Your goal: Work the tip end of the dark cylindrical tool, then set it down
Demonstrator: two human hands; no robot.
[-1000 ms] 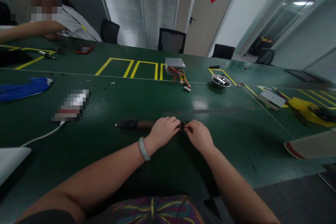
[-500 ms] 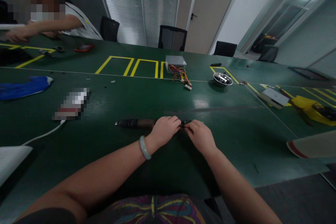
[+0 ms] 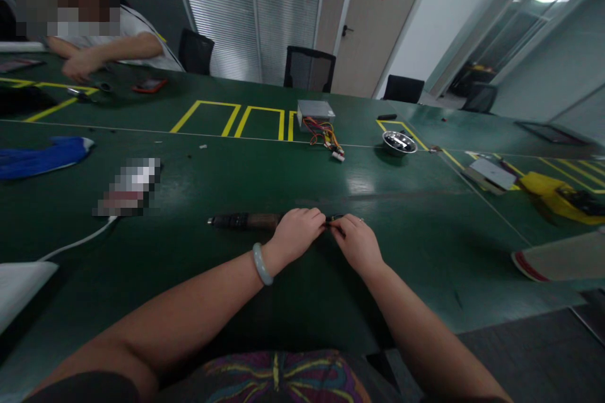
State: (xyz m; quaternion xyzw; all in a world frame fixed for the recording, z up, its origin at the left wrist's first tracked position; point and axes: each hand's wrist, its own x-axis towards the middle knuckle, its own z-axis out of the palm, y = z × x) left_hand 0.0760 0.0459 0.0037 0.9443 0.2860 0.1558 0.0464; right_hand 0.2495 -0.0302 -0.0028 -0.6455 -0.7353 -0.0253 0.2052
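Observation:
A long dark tool with a brown handle (image 3: 246,221) lies flat on the green table (image 3: 293,176), its thin tip pointing left. My left hand (image 3: 297,233), with a pale bangle at the wrist, is closed round the tool's right part. My right hand (image 3: 357,241) sits right beside it, fingers pinched on the tool's small dark right end. The two hands nearly touch above that end, which is mostly hidden under the fingers.
A grey power supply box with coloured wires (image 3: 317,118) and a metal bowl (image 3: 399,142) stand farther back. A blue cloth (image 3: 42,156) and a white cable (image 3: 78,243) lie left, a yellow object (image 3: 560,192) right. Another person's arm (image 3: 108,53) rests at the far left.
My hands and the tool have barely moved. The other person's arm at the far left has drawn in toward their body.

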